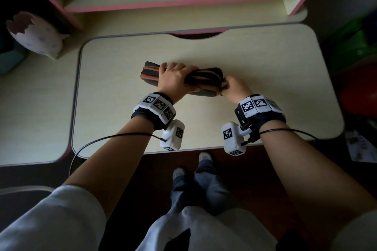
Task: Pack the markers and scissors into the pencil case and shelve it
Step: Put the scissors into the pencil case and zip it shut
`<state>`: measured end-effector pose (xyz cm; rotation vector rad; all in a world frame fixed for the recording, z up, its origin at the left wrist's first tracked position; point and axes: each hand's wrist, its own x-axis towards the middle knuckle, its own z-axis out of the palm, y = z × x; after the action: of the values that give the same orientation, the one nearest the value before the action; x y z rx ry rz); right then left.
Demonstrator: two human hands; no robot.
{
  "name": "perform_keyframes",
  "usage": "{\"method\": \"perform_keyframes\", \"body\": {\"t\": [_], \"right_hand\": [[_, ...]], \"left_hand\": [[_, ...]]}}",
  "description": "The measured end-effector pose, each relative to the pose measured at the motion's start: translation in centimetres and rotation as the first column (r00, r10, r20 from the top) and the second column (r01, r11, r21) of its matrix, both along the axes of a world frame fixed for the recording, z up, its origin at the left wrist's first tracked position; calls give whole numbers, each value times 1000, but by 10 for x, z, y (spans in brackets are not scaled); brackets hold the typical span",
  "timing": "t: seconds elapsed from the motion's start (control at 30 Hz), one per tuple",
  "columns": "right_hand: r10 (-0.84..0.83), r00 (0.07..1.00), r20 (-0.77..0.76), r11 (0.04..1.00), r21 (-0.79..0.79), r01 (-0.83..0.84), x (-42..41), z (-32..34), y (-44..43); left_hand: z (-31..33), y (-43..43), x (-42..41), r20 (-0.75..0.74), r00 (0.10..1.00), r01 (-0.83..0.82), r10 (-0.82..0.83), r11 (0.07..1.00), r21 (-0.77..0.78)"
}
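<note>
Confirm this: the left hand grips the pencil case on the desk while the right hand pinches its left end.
Wrong end. The head view shows the right hand pinching the pencil case at its right end; the left hand does grip it on the desk.

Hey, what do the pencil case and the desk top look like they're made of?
Pencil case: probably soft fabric, black with orange-brown bands; it creases and dents under the left hand. Desk top: likely laminated board, pale wood-grain, matte, with a grey edge band round its corners.
</note>
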<state>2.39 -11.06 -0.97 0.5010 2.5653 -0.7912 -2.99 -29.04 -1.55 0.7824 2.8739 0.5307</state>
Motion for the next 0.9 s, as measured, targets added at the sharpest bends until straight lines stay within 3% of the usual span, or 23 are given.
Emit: {"method": "perform_keyframes", "body": {"t": [0.3,0.57,0.77,0.9], "right_hand": [[-119,992,-43,993,-28,118,0,-8,6],[-186,961,-205,982,-24,186,-2,-3,-1],[-128,907,-402,987,36,155,-4,12,-10],[7,891,-453,997,66,26,-9,21,-21]], "left_hand": [[-8,3,-1,-72,997,-37,37,999,-3],[-10,6,0,-71,997,-37,31,997,-72],[-9,12,0,-58,997,-54,48,993,-104],[-8,14,-4,-41,998,-51,46,991,-121]]}}
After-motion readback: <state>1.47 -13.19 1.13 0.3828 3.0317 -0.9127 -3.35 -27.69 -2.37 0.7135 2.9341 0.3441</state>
